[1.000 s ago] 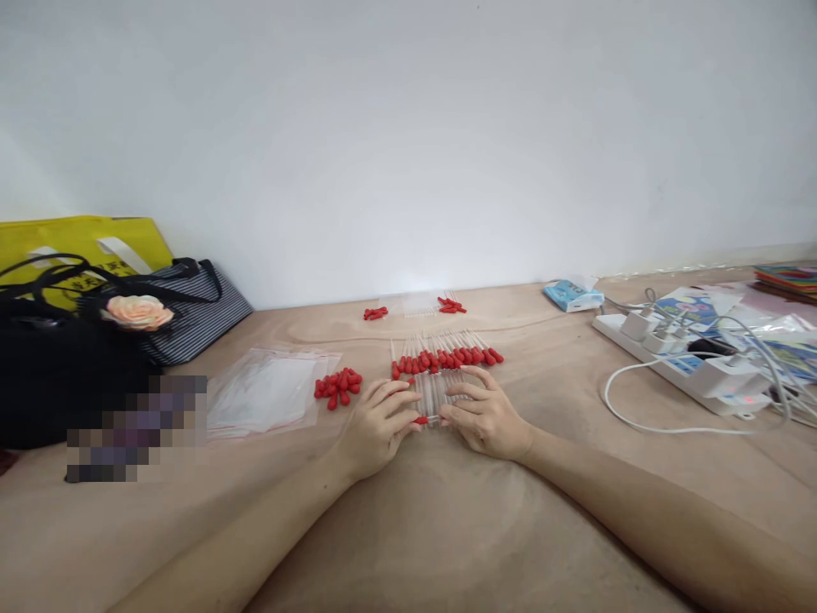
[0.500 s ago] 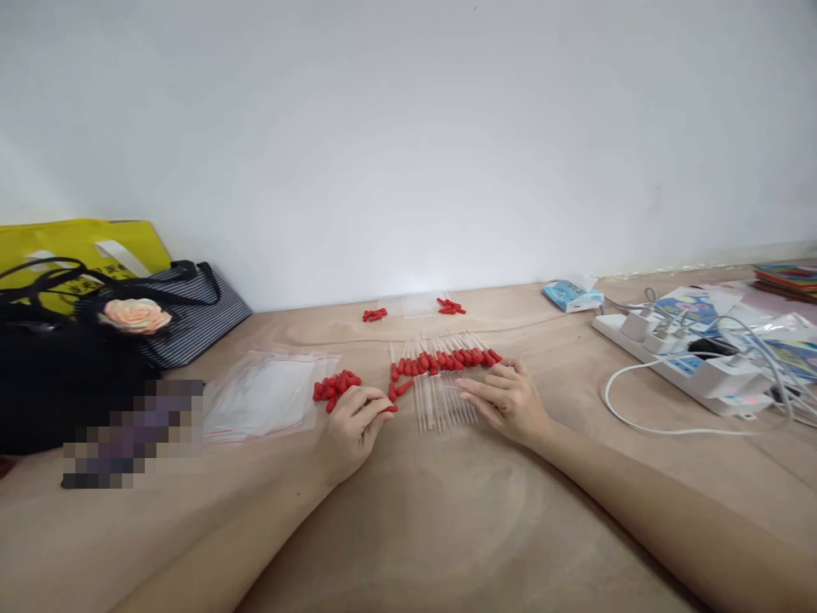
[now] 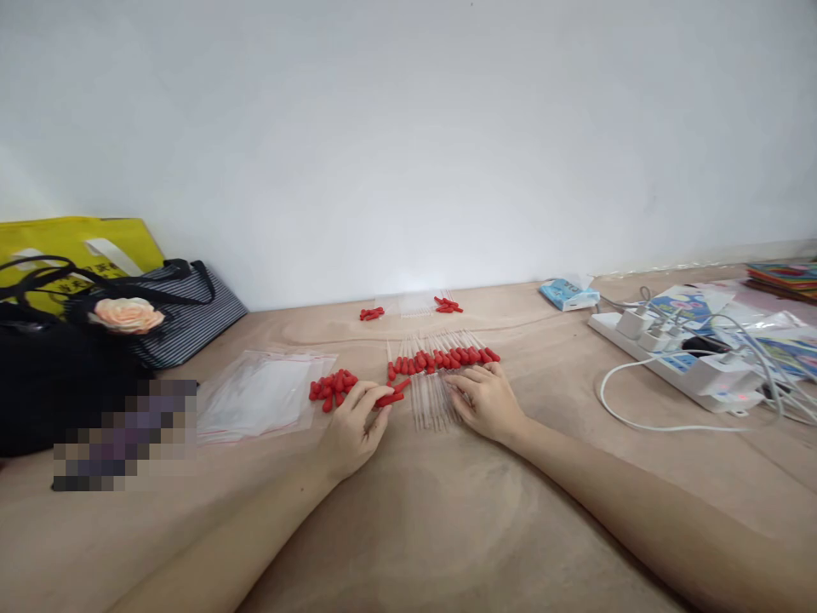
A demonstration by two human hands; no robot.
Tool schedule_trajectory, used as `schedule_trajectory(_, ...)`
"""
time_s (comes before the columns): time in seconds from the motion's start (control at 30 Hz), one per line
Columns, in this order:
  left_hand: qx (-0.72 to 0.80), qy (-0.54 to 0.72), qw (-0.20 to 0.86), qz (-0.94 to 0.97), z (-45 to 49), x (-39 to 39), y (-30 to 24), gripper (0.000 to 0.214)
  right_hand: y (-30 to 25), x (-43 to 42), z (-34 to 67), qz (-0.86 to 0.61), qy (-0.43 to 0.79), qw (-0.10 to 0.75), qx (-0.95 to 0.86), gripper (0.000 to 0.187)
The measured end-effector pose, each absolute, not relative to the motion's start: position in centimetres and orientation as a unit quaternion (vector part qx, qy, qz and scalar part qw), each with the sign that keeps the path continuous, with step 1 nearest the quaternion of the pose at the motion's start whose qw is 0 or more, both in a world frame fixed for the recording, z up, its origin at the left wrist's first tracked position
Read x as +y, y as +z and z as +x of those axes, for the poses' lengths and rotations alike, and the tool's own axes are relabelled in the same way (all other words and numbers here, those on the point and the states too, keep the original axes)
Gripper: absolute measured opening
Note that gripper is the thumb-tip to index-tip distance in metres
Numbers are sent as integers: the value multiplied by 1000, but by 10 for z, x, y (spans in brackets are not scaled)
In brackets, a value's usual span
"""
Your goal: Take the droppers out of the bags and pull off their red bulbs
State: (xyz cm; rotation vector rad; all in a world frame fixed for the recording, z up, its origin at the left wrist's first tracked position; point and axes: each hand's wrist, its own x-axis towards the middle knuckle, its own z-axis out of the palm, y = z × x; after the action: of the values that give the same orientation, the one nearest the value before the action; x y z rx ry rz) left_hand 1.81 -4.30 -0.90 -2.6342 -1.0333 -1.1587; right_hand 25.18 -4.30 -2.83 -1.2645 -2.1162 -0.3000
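A row of clear glass droppers with red rubber bulbs [image 3: 440,358] lies on the wooden tabletop [image 3: 447,528]. My left hand [image 3: 352,430] pinches a red rubber bulb [image 3: 386,398] at the row's left end. My right hand [image 3: 483,400] rests on the clear tubes [image 3: 431,407], fingers curled over them. A loose pile of red bulbs [image 3: 332,387] sits just left of my left hand.
Clear zip bags [image 3: 259,398] lie to the left. Bags with a pink rose [image 3: 128,315] stand at far left. Farther back lie a few more droppers [image 3: 447,304] and bulbs [image 3: 371,313]. A white power strip [image 3: 689,370] with cables and a tissue pack [image 3: 568,294] are on the right.
My left hand drew away from the tubes toward the left and now pinches one red bulb. My right hand shifted over the tubes and stays on them.
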Motion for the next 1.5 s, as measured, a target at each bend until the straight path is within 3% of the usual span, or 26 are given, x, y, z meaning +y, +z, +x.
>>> schedule_trajectory(0.33, -326, -401, 25, -856, 22, -40, -10, 2, -23, -49, 251, -450, -101, 307, -832, 51)
schedule_trajectory(0.57, -266, -401, -3, -877, 44, -40, -15, 7, -16, -53, 250, -420, -68, 358, -831, 34)
schedule_trajectory(0.77, -239, -393, -18, -888, 58, -44, -15, 4, -12, -55, 253, -372, -78, 326, -865, 19)
schedule_trajectory(0.87, -305, -356, -16, -883, 54, -36, -4, 15, -7, -52, 271, -408, -64, 319, -853, 18)
schedule_trajectory(1.07, -528, -266, -1, -807, 58, 8, 20, 15, -6, -38, 314, -489, -29, 266, -830, 15)
schedule_trajectory(1.3, -537, -176, -9, -825, 76, 35, 16, 31, -14, -31, 314, -535, -43, 257, -804, 17)
schedule_trajectory(1.5, -529, -182, 11, -829, 81, 37, 11, 22, -20, -28, 311, -528, -71, 263, -804, 12)
